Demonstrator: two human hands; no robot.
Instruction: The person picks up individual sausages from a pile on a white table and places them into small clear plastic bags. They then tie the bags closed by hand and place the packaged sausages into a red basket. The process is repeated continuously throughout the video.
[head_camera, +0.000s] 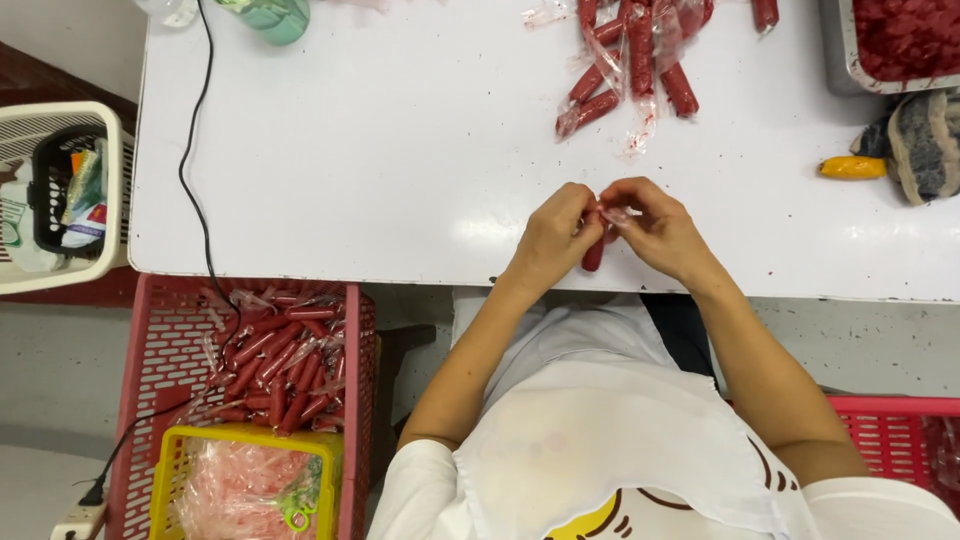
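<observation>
We judge the red sausage stick (594, 256) light and soft, its clear wrap slick and easy to tear; we would take it by the twisted plastic end at the top, where fingertips get purchase, rather than by the smooth body. It is short, dark red, sheathed in clear film, hanging upright between both hands at the near edge of the counter (400, 180); only its lower end shows below the fingers. Our left hand (556, 238) is closed, pinching the wrap at the top; our right hand (652, 226) is closed too, fingertips nipping the same plastic end, the 2 hands touching. Well left of and below the hands, a red crate (150, 350) holds wrapped sticks; beyond the hands, slightly right, lies a loose pile of wrapped sticks (630, 60); farther right sits a yellow object (852, 167).
</observation>
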